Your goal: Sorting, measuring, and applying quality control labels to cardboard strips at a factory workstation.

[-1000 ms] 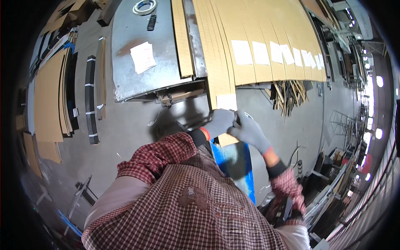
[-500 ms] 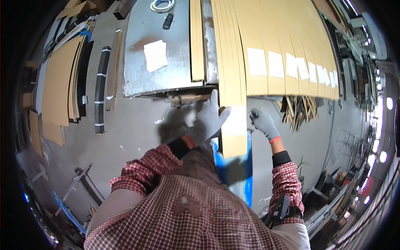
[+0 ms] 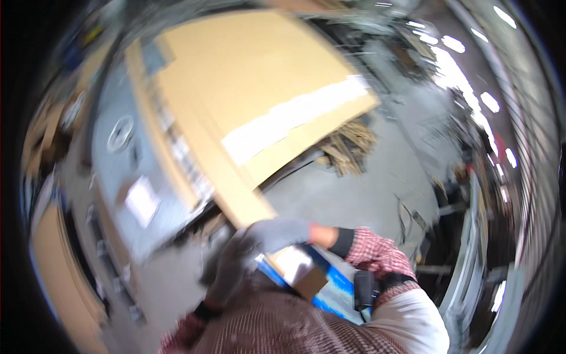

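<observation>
My right hand (image 3: 277, 235), in a grey glove, lies across a long tan cardboard strip (image 3: 247, 203) near its close end. Beside it, at the strip's left edge, is my left hand (image 3: 227, 274), also gloved. Motion smears the fingers of both hands, so their grip cannot be made out. The strip's near end sticks out past my hands over a blue-and-white surface (image 3: 339, 292). Wide tan cardboard sheets (image 3: 253, 53) lie beyond, with a row of white papers (image 3: 289, 121) across them.
To the left stands a grey metal-topped table (image 3: 112, 171) bearing a ring-shaped coil (image 3: 120, 134) and white paper (image 3: 142, 202). Wood offcuts (image 3: 348, 147) are piled under the sheets' right edge. Cardboard panels (image 3: 59, 271) lean at the lower left. Long metal lengths (image 3: 466, 259) stand at the right.
My head view has swung right, so the table and sheets now slant. My right hand has come from beside the strip onto it, close to my left hand.
</observation>
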The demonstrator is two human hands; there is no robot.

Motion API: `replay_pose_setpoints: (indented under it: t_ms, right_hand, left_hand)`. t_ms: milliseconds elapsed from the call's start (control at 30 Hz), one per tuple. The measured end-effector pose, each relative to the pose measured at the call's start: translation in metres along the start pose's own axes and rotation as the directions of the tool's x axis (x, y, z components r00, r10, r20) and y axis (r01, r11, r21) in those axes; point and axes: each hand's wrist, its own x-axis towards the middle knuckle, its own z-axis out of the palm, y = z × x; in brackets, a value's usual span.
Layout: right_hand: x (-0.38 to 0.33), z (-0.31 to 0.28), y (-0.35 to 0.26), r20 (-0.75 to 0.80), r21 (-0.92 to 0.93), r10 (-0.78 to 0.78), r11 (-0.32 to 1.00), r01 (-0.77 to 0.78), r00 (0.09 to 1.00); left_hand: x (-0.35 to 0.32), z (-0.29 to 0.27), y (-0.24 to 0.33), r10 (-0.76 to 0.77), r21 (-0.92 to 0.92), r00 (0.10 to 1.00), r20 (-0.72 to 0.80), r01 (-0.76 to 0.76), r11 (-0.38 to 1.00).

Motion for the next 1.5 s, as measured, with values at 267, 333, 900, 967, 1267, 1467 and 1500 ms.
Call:
replay_pose_setpoints:
  t_ms: [267,333,900,967,1267,1467,1500]
  right_hand:
    - [-0.012,-0.104,-0.009,0.229,-0.06,0.179,0.984,-0.17,0.957]
    - [-0.028,-0.131,0.03,0.097,-0.099,0.286,0.956,-0.277,0.953]
    - [0.027,-0.005,0.088,-0.861,-0.007,0.236,0.88,-0.474,0.45]
    - [0.015,0.056,0.081,-0.799,-0.508,0.163,0.33,-0.795,0.578]
    - [-0.019,0.035,0.132,-0.819,-0.056,0.249,0.863,-0.503,0.517]
    - [-0.016,-0.037,0.061,-0.261,-0.078,0.462,0.865,-0.495,0.848]
    - [-0.028,-0.075,0.105,-0.254,-0.102,0.446,0.87,-0.482,0.858]
  left_hand:
    - [0.029,-0.011,0.027,0.125,-0.045,0.989,0.074,-0.122,0.992]
    - [0.037,-0.051,-0.008,0.046,-0.032,0.99,-0.136,-0.051,0.998]
    - [0.222,-0.196,-0.16,0.104,0.71,0.9,0.423,-0.4,0.58]
    - [0.19,-0.176,-0.129,-0.07,0.805,0.88,0.47,-0.395,0.442]
    - [0.142,-0.024,-0.05,0.237,0.71,0.852,0.466,-0.52,0.474]
    - [0.151,-0.037,-0.083,0.424,0.804,0.709,0.564,-0.589,-0.085]
    - [0.146,-0.012,-0.063,0.339,0.876,0.808,0.482,-0.458,-0.153]
